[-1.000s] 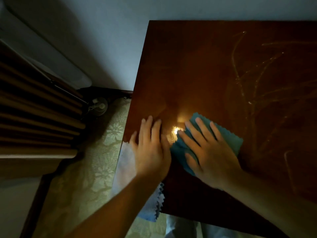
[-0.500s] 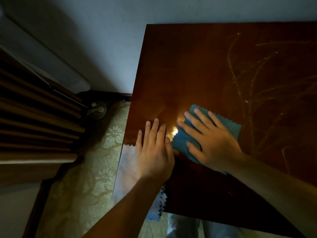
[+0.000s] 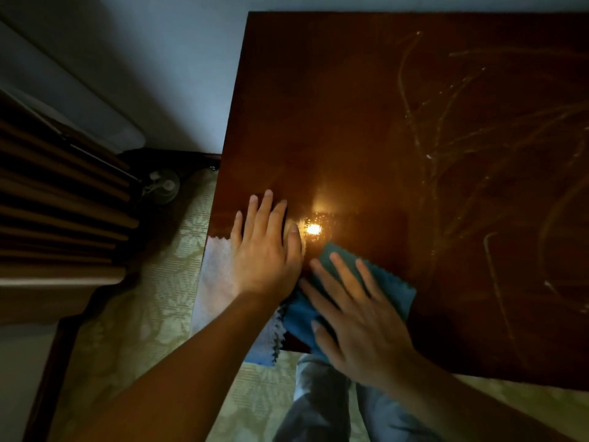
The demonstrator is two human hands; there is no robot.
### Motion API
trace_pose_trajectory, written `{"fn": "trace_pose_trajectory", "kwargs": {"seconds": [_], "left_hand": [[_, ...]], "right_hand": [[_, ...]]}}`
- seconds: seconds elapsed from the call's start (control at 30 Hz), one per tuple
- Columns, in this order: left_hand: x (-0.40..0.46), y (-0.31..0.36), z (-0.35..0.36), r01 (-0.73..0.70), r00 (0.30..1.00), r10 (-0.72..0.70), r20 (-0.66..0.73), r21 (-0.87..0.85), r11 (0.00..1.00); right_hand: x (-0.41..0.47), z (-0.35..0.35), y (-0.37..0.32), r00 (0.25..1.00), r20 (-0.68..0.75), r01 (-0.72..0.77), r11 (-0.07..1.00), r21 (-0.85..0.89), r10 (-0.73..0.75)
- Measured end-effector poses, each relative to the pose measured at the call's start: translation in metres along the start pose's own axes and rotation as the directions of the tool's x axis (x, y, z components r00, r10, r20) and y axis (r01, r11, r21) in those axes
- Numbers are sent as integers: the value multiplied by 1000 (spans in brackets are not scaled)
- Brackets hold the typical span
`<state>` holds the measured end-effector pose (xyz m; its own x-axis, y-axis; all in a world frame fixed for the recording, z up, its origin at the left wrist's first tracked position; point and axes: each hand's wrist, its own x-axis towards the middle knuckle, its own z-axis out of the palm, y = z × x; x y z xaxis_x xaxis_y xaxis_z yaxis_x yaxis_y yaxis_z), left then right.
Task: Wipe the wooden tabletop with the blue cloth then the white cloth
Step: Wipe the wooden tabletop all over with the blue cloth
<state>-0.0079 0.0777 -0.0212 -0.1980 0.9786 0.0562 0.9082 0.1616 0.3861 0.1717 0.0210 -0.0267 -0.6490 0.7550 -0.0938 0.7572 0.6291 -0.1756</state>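
While the blue-cloth pass looks to be the step in hand, the scene from largest thing to smallest reads so

Table: the wooden tabletop (image 3: 366, 106) fills the upper right of the view; pale smeared streaks (image 3: 446, 129) cross its right half, so most of the wiping seems yet to be done; a bright glare (image 3: 313, 229) sits just above the hands

Blue cloth: the blue cloth (image 3: 395, 290) lies flat near the table's near left corner, under the right hand; its long axis runs slantwise from lower left to upper right, one corner pointing up toward the glare, its lower end overhanging the near edge

White cloth: the white cloth (image 3: 215, 282) drapes over the table's left edge, parked there, I judge, for the second pass; its zigzag edge touches or tucks under the blue one

Right hand: the right hand (image 3: 357, 317) presses the blue cloth with straight, spread fingers, grasping nothing, flat for even pressure

Left hand: the left hand (image 3: 266, 250) rests flat, fingers straight and together, partly on the white cloth, likely pinning it
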Motion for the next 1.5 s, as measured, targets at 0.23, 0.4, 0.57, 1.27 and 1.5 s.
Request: {"fn": "trace_pose_trajectory", "kwargs": {"seconds": [0.23,0.4,0.57,1.27,1.5], "left_hand": [[-2,1,3,-36,999,32,39,104,994],[-2,1,2,-45,998,40,44,129,991],[-2,1,2,-50,999,47,27,147,988],[2,9,-4,-18,996,5,85,146,989],[24,37,2,-69,995,63,73,81,994]], "right_hand": [[-27,7,0,996,20,90,996,-5,-89],[-2,-1,33,996,22,85,996,-3,-85],[36,-18,80,996,-61,-62,998,13,62],[-29,-5,66,986,7,169,986,-4,-169],[37,-30,138,994,-50,-103,994,-22,101]]}}
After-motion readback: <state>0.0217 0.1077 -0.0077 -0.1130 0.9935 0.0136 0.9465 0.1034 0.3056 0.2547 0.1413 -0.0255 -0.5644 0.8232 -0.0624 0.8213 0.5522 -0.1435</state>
